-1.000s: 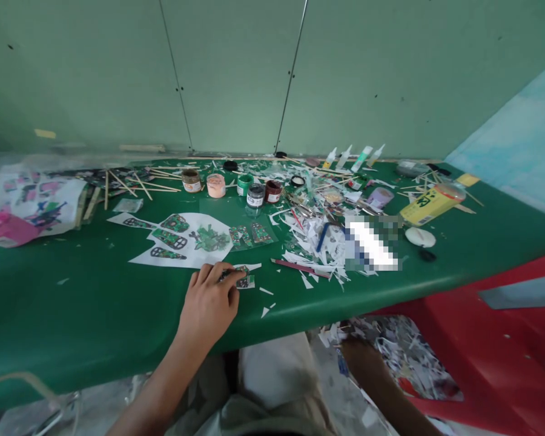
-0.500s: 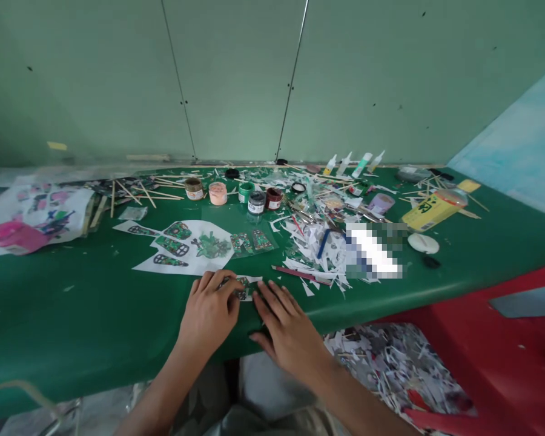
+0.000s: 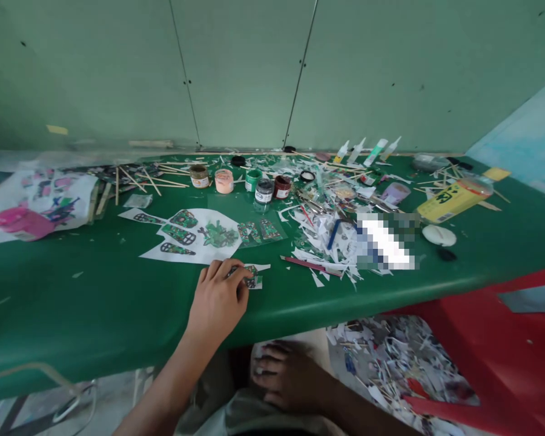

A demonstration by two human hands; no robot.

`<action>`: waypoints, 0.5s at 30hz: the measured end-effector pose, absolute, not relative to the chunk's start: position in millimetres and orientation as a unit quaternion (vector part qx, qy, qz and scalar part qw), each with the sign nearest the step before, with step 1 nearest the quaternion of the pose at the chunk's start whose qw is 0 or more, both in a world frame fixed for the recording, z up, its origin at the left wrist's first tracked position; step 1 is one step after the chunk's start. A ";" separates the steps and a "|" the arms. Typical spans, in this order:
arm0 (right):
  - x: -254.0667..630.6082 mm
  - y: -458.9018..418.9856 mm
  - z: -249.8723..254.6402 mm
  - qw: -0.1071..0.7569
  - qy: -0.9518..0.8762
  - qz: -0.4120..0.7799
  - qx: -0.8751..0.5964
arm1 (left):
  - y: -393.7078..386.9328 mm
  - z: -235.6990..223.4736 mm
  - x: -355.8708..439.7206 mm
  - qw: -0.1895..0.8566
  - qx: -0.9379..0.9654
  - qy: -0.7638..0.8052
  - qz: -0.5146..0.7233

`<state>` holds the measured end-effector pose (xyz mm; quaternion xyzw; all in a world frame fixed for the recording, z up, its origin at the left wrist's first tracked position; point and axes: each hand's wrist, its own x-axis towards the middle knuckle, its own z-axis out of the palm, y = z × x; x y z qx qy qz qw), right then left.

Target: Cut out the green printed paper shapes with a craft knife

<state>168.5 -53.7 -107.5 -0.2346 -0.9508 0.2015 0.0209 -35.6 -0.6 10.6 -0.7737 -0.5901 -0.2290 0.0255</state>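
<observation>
My left hand (image 3: 218,301) rests on the green table (image 3: 95,303) near its front edge, fingers curled over a small printed green paper cutout (image 3: 252,277) and pressing it flat. My right hand (image 3: 286,375) lies below the table edge on my lap, fingers spread flat, holding nothing. Just beyond the left hand lies a white sheet (image 3: 195,239) with several green printed cutouts on it.
Small paint jars (image 3: 254,181) stand in a row at the back. A heap of white paper scraps (image 3: 331,233), a red pencil (image 3: 306,264), glue tubes (image 3: 367,151) and a yellow bottle (image 3: 452,200) fill the right. Wooden sticks (image 3: 140,178) and a pink object (image 3: 20,221) lie left. A red chair (image 3: 495,351) holds scraps.
My right hand came up onto the table edge beside the cutout, then dropped back down onto my lap. The left hand has stayed on the cutout.
</observation>
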 end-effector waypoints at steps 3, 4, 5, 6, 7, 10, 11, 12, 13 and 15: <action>203.8 -28.9 -98.1 -0.005 -0.894 0.166 -0.416 | -0.7 10.1 -35.0 0.024 -0.771 -0.593 -0.229; 210.5 -23.9 -96.5 -0.005 -0.882 0.151 -0.446 | -0.9 10.0 -34.7 0.024 -0.771 -0.594 -0.229; 212.7 -22.3 -96.0 -0.004 -0.875 0.142 -0.463 | -1.2 9.9 -34.4 0.024 -0.770 -0.595 -0.229; 210.2 -24.8 -96.7 -0.003 -0.870 0.134 -0.474 | -1.5 9.8 -34.1 0.024 -0.769 -0.596 -0.230; 203.2 -31.2 -98.4 -0.002 -0.870 0.132 -0.474 | -1.8 9.7 -33.9 0.025 -0.769 -0.597 -0.230; 164.6 -62.9 -108.4 0.015 -0.926 0.184 -0.330 | -2.4 9.3 -33.7 0.023 -0.767 -0.598 -0.230; 149.1 -72.8 -112.6 0.018 -0.938 0.210 -0.275 | -2.5 9.3 -33.7 0.022 -0.767 -0.598 -0.230; 133.8 -80.3 -116.9 0.005 -0.940 0.231 -0.253 | -2.7 9.2 -33.7 0.021 -0.767 -0.599 -0.230; 118.9 -84.9 -121.0 -0.002 -0.938 0.234 -0.258 | -2.8 9.2 -33.6 0.020 -0.766 -0.600 -0.229; 92.4 -85.6 -128.0 -0.013 -0.931 0.248 -0.267 | -3.1 9.5 -33.5 0.017 -0.765 -0.602 -0.229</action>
